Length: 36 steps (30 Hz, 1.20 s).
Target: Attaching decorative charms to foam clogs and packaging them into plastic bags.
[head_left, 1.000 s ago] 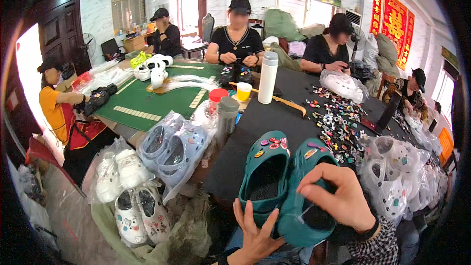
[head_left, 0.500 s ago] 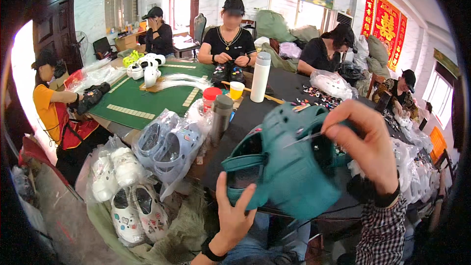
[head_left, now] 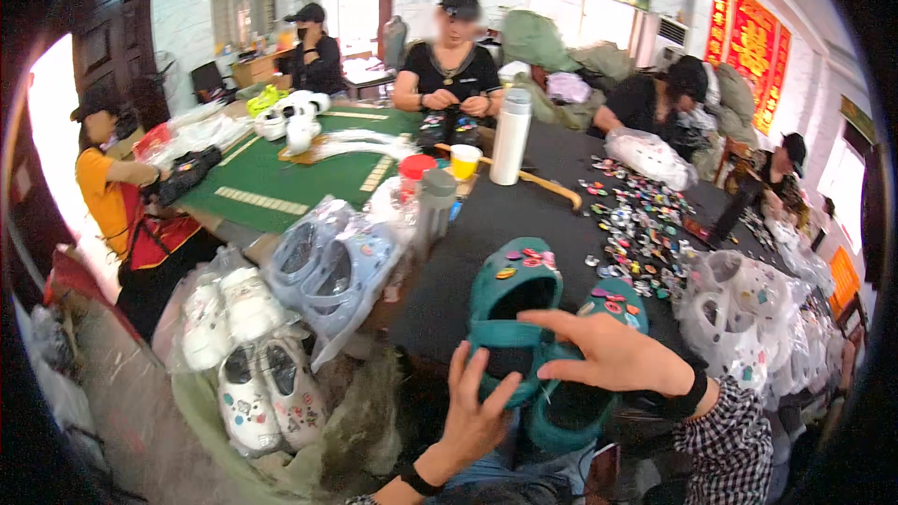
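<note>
Two teal clogs (head_left: 524,318) are laid side by side at the near edge of the black table (head_left: 524,215), low in the centre of the frame. The right hand (head_left: 613,360) is spread flat across both heels, fingers open; the left hand (head_left: 472,411) is held open-fingered against the left clog's heel. Two clear bags are seen left of centre: blue clogs (head_left: 332,266) in one, white clogs (head_left: 229,313) in the other. Loose charms (head_left: 641,224) are scattered right of centre, leaving bare cloth mid-table

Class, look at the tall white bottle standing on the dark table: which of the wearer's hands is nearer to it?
Right. The right hand lies on the teal clogs below the white bottle; the left hand is lower, farther away.
</note>
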Each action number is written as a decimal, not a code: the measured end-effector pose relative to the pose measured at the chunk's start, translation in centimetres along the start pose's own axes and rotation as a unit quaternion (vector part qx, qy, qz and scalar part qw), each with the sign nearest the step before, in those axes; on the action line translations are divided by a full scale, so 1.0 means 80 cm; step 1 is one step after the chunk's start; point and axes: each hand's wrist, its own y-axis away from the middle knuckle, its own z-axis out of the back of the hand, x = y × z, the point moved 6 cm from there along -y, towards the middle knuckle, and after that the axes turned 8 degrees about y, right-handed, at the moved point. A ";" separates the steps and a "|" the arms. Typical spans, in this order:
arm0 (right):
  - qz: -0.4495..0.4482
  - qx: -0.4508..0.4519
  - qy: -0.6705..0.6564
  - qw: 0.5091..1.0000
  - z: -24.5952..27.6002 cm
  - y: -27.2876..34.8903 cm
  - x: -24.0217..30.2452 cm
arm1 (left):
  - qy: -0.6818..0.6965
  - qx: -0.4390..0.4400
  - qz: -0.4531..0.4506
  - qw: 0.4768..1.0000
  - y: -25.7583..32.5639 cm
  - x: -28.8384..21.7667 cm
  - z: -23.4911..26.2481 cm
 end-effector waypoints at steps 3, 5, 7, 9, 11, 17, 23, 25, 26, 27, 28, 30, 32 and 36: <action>-0.038 0.038 0.027 0.998 -0.017 -0.007 0.002 | 0.090 0.031 -0.018 0.995 0.019 0.002 -0.005; -0.035 0.042 0.037 0.998 -0.017 -0.009 0.009 | 0.148 0.019 -0.020 0.989 0.027 -0.002 0.000; -0.152 0.063 -0.044 0.985 -0.013 -0.004 0.004 | 0.139 0.012 -0.020 0.990 0.028 -0.018 0.003; -0.144 0.031 -0.025 0.989 0.001 -0.004 0.015 | 0.095 0.036 -0.007 0.995 0.023 -0.033 0.000; -0.105 -0.023 0.003 0.994 0.012 -0.006 0.033 | 0.055 0.008 -0.003 0.998 0.014 -0.048 -0.001; 0.082 -0.055 0.084 0.992 0.026 -0.030 0.109 | -0.201 -0.082 -0.157 0.963 -0.022 -0.094 0.059; 0.237 -0.041 0.082 0.967 0.007 -0.126 0.153 | -0.509 -0.011 -0.058 0.859 -0.002 0.008 0.096; 0.250 -0.040 0.078 0.964 -0.006 -0.166 0.156 | -0.566 0.013 -0.058 0.822 -0.019 0.047 0.116; 0.268 -0.053 0.066 0.960 -0.014 -0.190 0.157 | -0.544 -0.042 -0.047 0.837 -0.030 0.062 0.140; 0.284 -0.067 0.054 0.955 -0.019 -0.211 0.160 | -0.518 -0.098 -0.037 0.849 -0.042 0.071 0.162; 0.286 -0.067 0.054 0.954 -0.027 -0.235 0.161 | -0.519 -0.099 -0.037 0.848 -0.055 0.080 0.177; 0.313 -0.105 0.024 0.944 -0.036 -0.280 0.167 | -0.441 -0.145 0.028 0.885 -0.078 0.100 0.218; 0.337 -0.120 0.035 0.933 -0.044 -0.332 0.170 | -0.454 -0.153 0.048 0.876 -0.099 0.129 0.247; 0.376 -0.180 0.073 0.906 -0.061 -0.435 0.160 | -0.510 -0.174 0.075 0.839 -0.151 0.201 0.298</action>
